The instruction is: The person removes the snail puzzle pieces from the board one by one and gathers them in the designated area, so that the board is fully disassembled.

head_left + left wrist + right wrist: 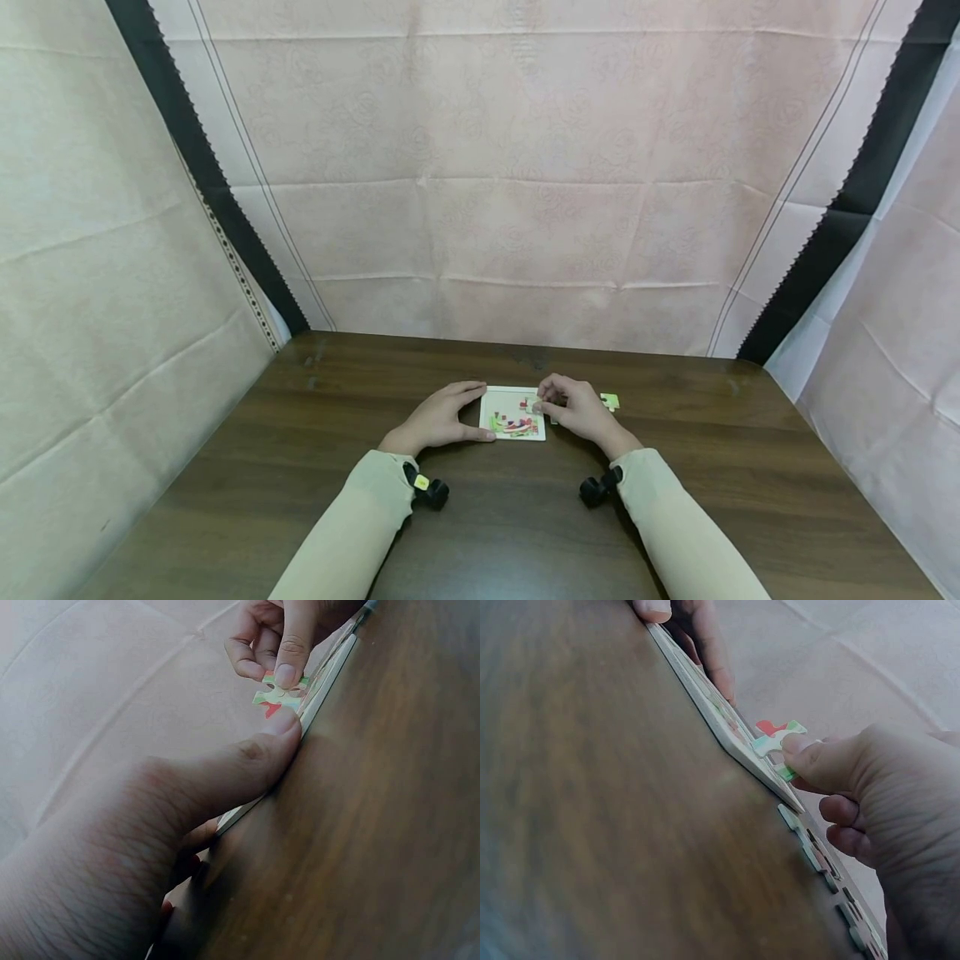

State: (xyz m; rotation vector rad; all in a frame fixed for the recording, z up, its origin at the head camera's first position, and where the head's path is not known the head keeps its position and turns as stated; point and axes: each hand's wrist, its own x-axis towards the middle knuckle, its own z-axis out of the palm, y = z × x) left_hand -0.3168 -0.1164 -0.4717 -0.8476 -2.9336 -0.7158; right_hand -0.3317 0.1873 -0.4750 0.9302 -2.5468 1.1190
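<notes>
A white-framed jigsaw puzzle board [513, 434] with a red and green picture lies on the table between the hands. My left hand [442, 419] holds the board at its left side, thumb at the near edge and fingers toward the far edge. Above the board's right part, my right hand [577, 408] pinches a jigsaw piece [774, 739] between thumb and fingers. That piece is pale green with red and is tilted up off the board. In the left wrist view, the left thumb [259, 754] lies along the board's edge, just below the piece.
Loose jigsaw pieces [814, 859] lie on the table to the board's right, partly hidden by the right hand in the head view. A green piece [611, 402] shows beyond that hand. Pale cloth walls [525, 208] enclose the brown wooden table [495, 533] at back and sides.
</notes>
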